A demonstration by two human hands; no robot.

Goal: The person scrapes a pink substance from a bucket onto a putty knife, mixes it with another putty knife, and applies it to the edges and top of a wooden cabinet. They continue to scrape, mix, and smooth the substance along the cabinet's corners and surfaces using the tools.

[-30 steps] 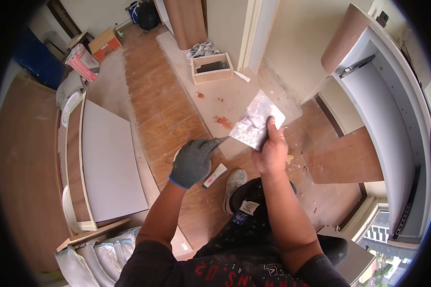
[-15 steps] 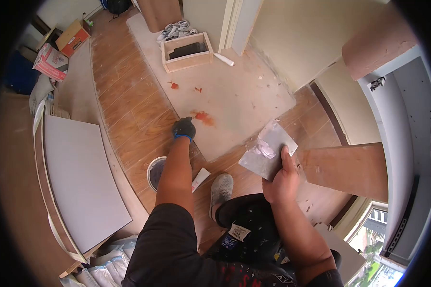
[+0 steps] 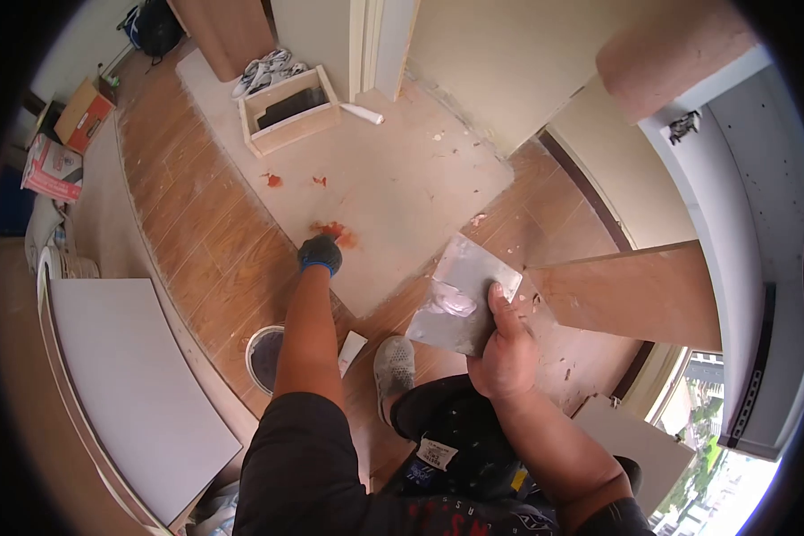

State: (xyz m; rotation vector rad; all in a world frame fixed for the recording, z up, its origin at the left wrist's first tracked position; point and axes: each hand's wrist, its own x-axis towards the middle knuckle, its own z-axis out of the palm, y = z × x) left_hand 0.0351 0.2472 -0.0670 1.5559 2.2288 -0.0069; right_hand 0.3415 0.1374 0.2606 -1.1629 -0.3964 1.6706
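Note:
My left hand (image 3: pixel 320 255), in a dark glove with a blue cuff, is over the pale floor sheet (image 3: pixel 393 196), beside a red smear (image 3: pixel 333 233). Its fingers are bunched, and what they hold, if anything, is hidden. My bare right hand (image 3: pixel 506 353) grips a flat metal plate (image 3: pixel 469 268), thumb on top. A lump of pinkish-white paste (image 3: pixel 451 302) lies on the plate. Below my left forearm stands a round bucket (image 3: pixel 263 359), with a white tube (image 3: pixel 352 348) on the floor to its right.
A wooden box (image 3: pixel 292 134) with dark contents stands ahead, beside another white tube (image 3: pixel 363 113). Cartons (image 3: pixel 83 118) are at the far left. A light panel (image 3: pixel 134 375) is at the near left. A wooden board (image 3: pixel 634 290) and a grey cabinet (image 3: pixel 759 196) are at the right.
The view has shifted, so the floor items appear further left. My left hand has come closer to the red smear. The metal plate is turned slightly, still in my right hand.

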